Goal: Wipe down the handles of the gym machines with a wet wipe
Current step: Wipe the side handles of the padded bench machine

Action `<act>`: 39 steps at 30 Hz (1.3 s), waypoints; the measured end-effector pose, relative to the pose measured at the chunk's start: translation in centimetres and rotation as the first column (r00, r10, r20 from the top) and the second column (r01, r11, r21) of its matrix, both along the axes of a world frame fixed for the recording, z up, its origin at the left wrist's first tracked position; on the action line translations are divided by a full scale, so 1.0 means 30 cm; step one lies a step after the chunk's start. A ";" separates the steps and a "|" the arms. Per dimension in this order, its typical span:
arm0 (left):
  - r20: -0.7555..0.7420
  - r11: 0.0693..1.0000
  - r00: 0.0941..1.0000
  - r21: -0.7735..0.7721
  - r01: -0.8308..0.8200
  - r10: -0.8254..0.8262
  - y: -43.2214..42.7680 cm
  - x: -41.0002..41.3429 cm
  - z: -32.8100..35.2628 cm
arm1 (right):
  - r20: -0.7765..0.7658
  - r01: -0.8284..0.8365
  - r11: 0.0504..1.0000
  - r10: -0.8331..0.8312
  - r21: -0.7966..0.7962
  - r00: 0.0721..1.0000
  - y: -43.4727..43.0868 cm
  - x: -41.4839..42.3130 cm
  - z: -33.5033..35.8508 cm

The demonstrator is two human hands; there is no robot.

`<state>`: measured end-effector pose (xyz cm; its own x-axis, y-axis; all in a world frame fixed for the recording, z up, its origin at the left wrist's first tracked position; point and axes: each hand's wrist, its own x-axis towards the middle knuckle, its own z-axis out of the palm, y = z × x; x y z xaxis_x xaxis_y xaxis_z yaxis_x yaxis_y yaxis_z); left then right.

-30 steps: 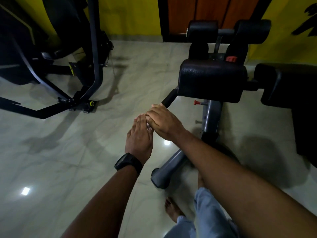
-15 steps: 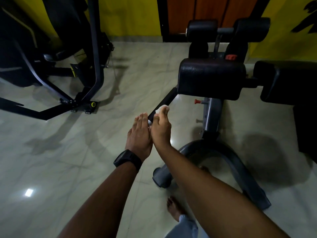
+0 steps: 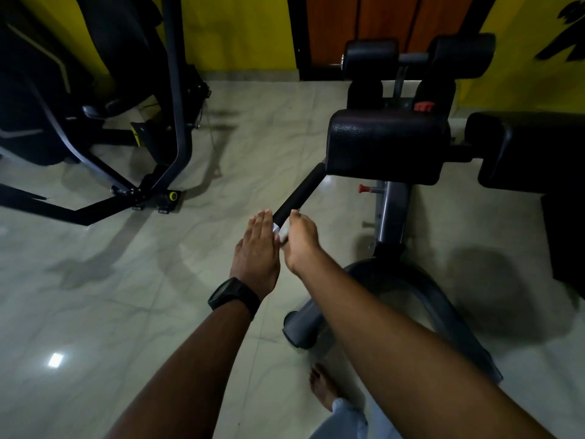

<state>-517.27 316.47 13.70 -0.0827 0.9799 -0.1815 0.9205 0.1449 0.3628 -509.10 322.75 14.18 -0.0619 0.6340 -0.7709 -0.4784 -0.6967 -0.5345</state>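
A black foam handle (image 3: 300, 193) sticks out toward me from under the black pad (image 3: 387, 145) of a grey gym bench. My right hand (image 3: 300, 239) is wrapped round the near end of the handle with a white wet wipe (image 3: 278, 229) pressed against it; only a small bit of the wipe shows. My left hand (image 3: 257, 251), wearing a black watch, lies flat with straight fingers against the left side of the handle's end, touching the wipe. The handle's tip is hidden between both hands.
The bench's grey post (image 3: 391, 213) and curved base (image 3: 411, 296) stand right of my hands. A second black pad (image 3: 531, 150) is at far right. A black machine frame (image 3: 152, 185) stands at left on the pale tiled floor. My bare foot (image 3: 323, 388) is below.
My right hand turned from lying over the handle to gripping it, then slid back toward me to the handle's near end, baring more black foam. The left hand stayed flat beside it.
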 end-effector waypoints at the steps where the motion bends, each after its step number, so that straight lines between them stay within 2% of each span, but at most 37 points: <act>1: 0.000 1.000 1.000 -0.002 0.000 0.000 -0.001 0.000 0.001 | -0.007 -0.007 1.000 0.007 0.013 1.000 -0.015 -0.007 0.008; 8: -0.008 1.000 1.000 -0.008 -0.002 0.002 0.003 -0.001 0.004 | -0.013 0.067 0.996 -0.068 -0.060 0.998 0.052 0.010 0.017; 14: -0.015 1.000 1.000 -0.021 0.016 -0.016 0.004 -0.001 0.010 | -0.064 0.013 0.994 -0.020 -0.110 0.998 0.025 0.000 0.019; 18: -0.020 1.000 1.000 -0.013 0.015 -0.015 0.007 -0.003 0.008 | -0.125 0.064 0.986 -0.083 -0.154 0.989 0.027 0.016 0.012; 23: -0.022 1.000 1.000 0.000 0.013 -0.013 0.008 -0.007 -0.002 | -0.100 0.103 0.983 -0.119 -0.152 0.988 0.044 -0.004 -0.014; 30: -0.033 0.999 0.998 0.004 0.046 -0.046 0.001 -0.009 0.006 | -0.167 0.136 0.989 -0.145 -0.064 0.975 0.007 -0.022 0.011; 32: -0.034 0.998 0.997 0.009 0.065 -0.065 -0.001 -0.012 0.009 | -0.068 0.119 0.992 -0.116 0.044 0.991 0.004 -0.034 0.006; 34: -0.043 0.997 0.996 0.005 0.074 -0.074 -0.001 -0.015 0.007 | 0.160 0.011 0.981 -0.042 0.192 0.986 -0.005 -0.044 -0.002; 36: -0.069 0.997 0.994 -0.003 0.082 -0.082 0.000 -0.024 -0.005 | 0.443 -0.144 0.932 -0.020 0.332 0.896 -0.016 -0.042 -0.006; 39: -0.088 0.994 0.990 0.003 0.106 -0.106 -0.002 -0.032 -0.018 | 0.676 -0.402 0.795 -0.014 0.455 0.737 -0.024 -0.023 -0.021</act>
<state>-518.24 316.42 13.17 0.0064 0.9853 -0.1707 0.9589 0.0423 0.2805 -509.78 322.03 13.57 0.1188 0.9724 -0.2009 0.2178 -0.2229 -0.9502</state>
